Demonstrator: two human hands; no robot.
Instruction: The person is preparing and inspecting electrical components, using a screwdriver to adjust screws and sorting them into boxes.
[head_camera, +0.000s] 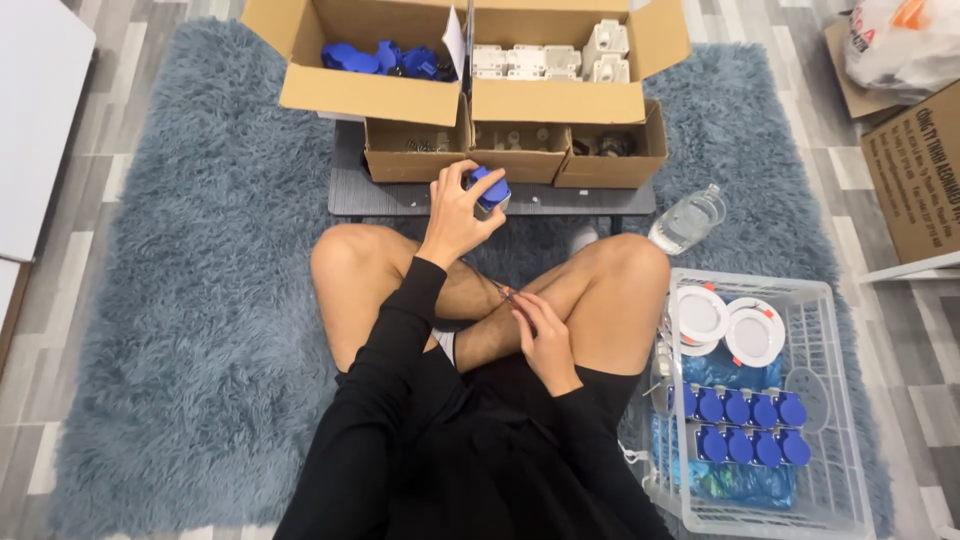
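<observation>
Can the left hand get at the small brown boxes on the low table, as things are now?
Probably yes. The left hand is raised just in front of the small brown boxes with nothing between, but it already holds a blue and white part, so its fingers are occupied.

Lots you can't make out from up here

The left hand (455, 215) covers most of the blue-capped part (490, 190), so its lower body is hidden. The thin tool (503, 291) in the right hand (543, 340) is too small to tell what it is, only an orange bit shows. Contents of the three small cardboard boxes (515, 152) sit in shadow, just dark little bits. The plastic bag (900, 40) and the printed carton (920, 170) get cut off at the right edge, the white basket (830, 400) runs off the bottom, and the white board (35, 120) off the left.
</observation>
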